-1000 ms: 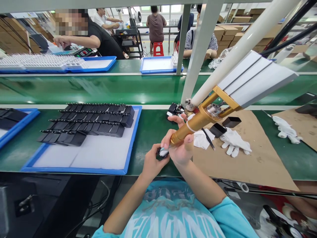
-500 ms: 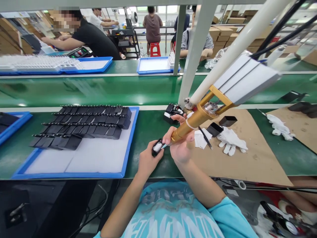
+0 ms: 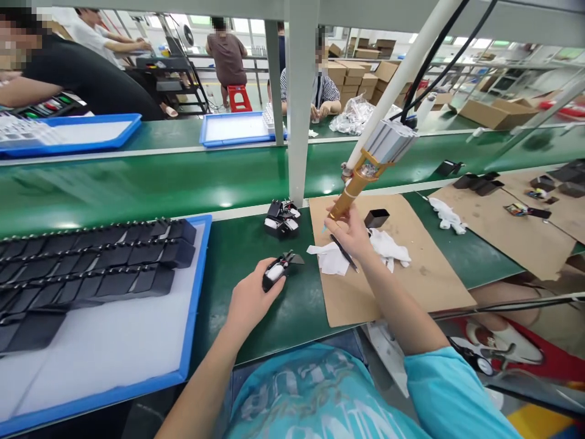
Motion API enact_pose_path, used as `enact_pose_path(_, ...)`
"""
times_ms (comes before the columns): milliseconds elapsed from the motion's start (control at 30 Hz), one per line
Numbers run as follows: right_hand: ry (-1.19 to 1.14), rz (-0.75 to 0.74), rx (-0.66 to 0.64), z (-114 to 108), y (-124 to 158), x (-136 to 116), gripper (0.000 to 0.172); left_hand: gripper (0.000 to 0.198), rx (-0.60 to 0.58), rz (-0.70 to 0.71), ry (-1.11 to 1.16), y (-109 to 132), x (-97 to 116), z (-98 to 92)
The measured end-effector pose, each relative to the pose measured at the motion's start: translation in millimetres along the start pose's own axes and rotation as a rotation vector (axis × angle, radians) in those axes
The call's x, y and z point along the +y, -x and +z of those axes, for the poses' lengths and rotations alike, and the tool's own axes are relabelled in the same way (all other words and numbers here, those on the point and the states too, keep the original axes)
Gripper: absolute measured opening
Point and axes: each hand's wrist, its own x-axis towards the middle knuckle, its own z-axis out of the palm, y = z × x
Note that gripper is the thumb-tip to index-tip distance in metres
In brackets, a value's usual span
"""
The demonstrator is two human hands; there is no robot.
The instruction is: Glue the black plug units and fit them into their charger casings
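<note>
My left hand grips a small black part with a white insert, held just above the green bench. My right hand is wrapped round the gold barrel of a hanging tool, which rises to a grey ribbed body and a white tube. The tool's tip points down over the brown cardboard sheet, apart from the part. A small heap of similar black-and-white parts lies beyond my left hand. One black open housing stands on the cardboard next to white gloves and a black pen.
A blue tray with rows of black housings fills the left. A grey post stands behind the parts heap. Further cardboard sheets and black parts lie right. Across the green conveyor, other people sit at blue trays.
My right hand has drawn the tool away from the part, up and to the right. My left hand has lowered the part toward the bench. The view has swung right.
</note>
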Motion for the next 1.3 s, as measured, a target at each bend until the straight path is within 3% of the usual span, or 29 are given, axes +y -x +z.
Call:
enact_pose_path(167, 0.260, -0.049, -0.107, -28.5, -3.3, 5.4, 0.061, 0.039, -0.077, 0.047, -0.050, -17.9, 10.0, 8.4)
enact_pose_path(267, 0.636, 0.049, -0.160, -35.1, 7.9, 0.4, 0.039, 0.040, -0.054, 0.058, 0.071, -19.8, 4.2, 15.2)
enact_pose_path(333, 0.913, 0.145, -0.338, -36.9, 15.4, -1.5, 0.024, 0.040, -0.007, 0.072, 0.158, -18.1, 0.3, 18.7)
enact_pose_path(400, 1.075, 0.202, -0.530, -36.5, 20.3, -0.2, 0.021, 0.039, 0.036, 0.083, 0.190, -15.6, -1.4, 20.3)
enact_pose_path(600, 1.127, 0.220, -0.690, -34.5, 23.6, 13.1, 0.027, 0.038, 0.083, 0.154, 0.197, -11.1, 1.8, 18.8)
enact_pose_path(767, 0.880, 0.089, -0.634, -53.3, 20.9, 10.0, 0.042, 0.041, 0.152, 0.224, 0.237, -10.2, 1.1, 19.2)
enact_pose_path(900, 0.330, -0.021, -0.425, -61.4, 21.9, -3.9, 0.027, 0.044, 0.149, 0.237, 0.276, -9.1, 2.1, 18.5)
enact_pose_path(967, -0.029, -0.071, -0.324, -53.5, 26.7, -10.8, 0.018, 0.045, 0.131, 0.242, 0.301, -8.0, 3.7, 18.3)
enact_pose_path(1033, -0.292, -0.158, -0.312, -39.1, 33.0, -15.4, 0.020, 0.045, 0.105, 0.242, 0.329, -6.9, 5.5, 18.5)
enact_pose_path(1100, -0.355, -0.292, -0.380, -23.0, 38.2, -17.6, 0.023, 0.044, 0.075, 0.247, 0.364, -6.0, 7.0, 18.8)
enact_pose_path(1200, -0.268, -0.470, -0.458, -4.6, 41.7, -17.8, 0.023, 0.043, 0.020, 0.279, 0.434, -5.3, 8.5, 18.4)
enact_pose_path(1300, -0.247, -0.493, -0.456, 3.3, 42.3, -16.9, 0.024, 0.042, -0.041, 0.301, 0.490, -4.6, 9.5, 16.7)
